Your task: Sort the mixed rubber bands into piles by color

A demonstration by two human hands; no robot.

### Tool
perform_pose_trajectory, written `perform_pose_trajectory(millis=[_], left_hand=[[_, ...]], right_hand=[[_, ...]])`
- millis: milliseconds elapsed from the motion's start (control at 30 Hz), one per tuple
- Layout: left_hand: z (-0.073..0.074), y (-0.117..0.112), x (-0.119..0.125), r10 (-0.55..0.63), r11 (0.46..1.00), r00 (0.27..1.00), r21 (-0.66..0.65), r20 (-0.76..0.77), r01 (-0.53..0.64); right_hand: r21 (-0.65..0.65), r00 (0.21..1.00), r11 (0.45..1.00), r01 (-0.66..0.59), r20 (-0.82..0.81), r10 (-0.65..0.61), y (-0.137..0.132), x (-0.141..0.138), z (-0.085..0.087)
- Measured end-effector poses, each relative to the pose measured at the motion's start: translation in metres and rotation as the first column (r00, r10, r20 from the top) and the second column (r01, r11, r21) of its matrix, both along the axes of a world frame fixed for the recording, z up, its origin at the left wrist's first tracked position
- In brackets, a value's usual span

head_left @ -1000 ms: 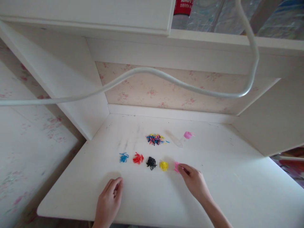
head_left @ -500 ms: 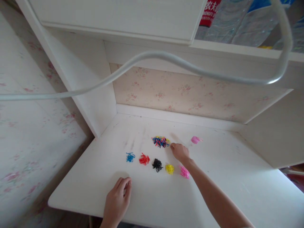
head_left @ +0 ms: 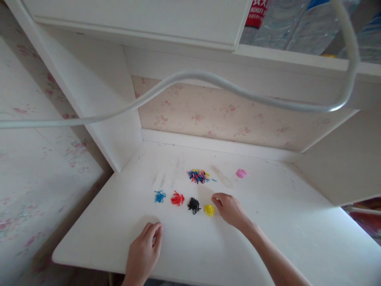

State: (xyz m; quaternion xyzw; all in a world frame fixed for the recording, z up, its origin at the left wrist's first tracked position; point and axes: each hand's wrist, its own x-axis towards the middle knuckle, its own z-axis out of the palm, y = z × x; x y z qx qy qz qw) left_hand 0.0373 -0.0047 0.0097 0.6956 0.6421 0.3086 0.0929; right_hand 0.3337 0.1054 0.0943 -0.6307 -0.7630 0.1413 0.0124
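Note:
A mixed pile of small coloured rubber bands [head_left: 197, 176] lies mid-table, with one blue band [head_left: 214, 180] apart at its right. In front runs a row of sorted heaps: blue rubber bands [head_left: 160, 196], red rubber bands [head_left: 177, 198], black rubber bands [head_left: 194, 205] and yellow rubber bands [head_left: 209, 210]. My right hand [head_left: 228, 207] is pinched just right of and above the yellow heap; anything between its fingertips is too small to make out. It covers the pink heap. My left hand [head_left: 145, 247] rests near the front edge, fingers curled closed, nothing visible in them.
A pink lump [head_left: 241, 173] lies at the back right of the white table [head_left: 178, 254]. Across the view above hangs a white tube [head_left: 193, 75]. Plastic bottles [head_left: 309, 29] fill the upper right shelf, and a side panel [head_left: 98, 91] stands at left.
My right hand has come back from the mixed pile toward the front row, now hiding the pink heap. A blue band shows beside the mixed pile. My left hand stays put; the view shifted slightly.

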Motion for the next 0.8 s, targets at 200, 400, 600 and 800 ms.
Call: perform_pose_trajectory(millis=[200, 400, 600, 800], left_hand=[[0.0, -0.001, 0.001, 0.01, 1.0, 0.999, 0.018, -0.041, -0.009], [0.003, 0.0, 0.002, -0.002, 0.999, 0.998, 0.033, -0.055, 0.004], [0.01, 0.003, 0.006, 0.011, 1.0, 1.0, -0.022, -0.005, -0.011], [0.047, 0.033, 0.026, -0.093, 0.992, 0.993, -0.078, 0.075, 0.099]], right_hand=[[-0.008, 0.997, 0.998, -0.062, -0.044, 0.062, -0.019, -0.002, 0.002], [0.008, 0.997, 0.999, -0.047, -0.056, 0.048, -0.02, -0.003, 0.005], [0.09, 0.95, 0.986, 0.142, -0.292, -0.11, -0.046, 0.018, 0.006], [0.021, 0.765, 0.876, 0.482, -0.498, -0.409, -0.102, 0.058, -0.047]])
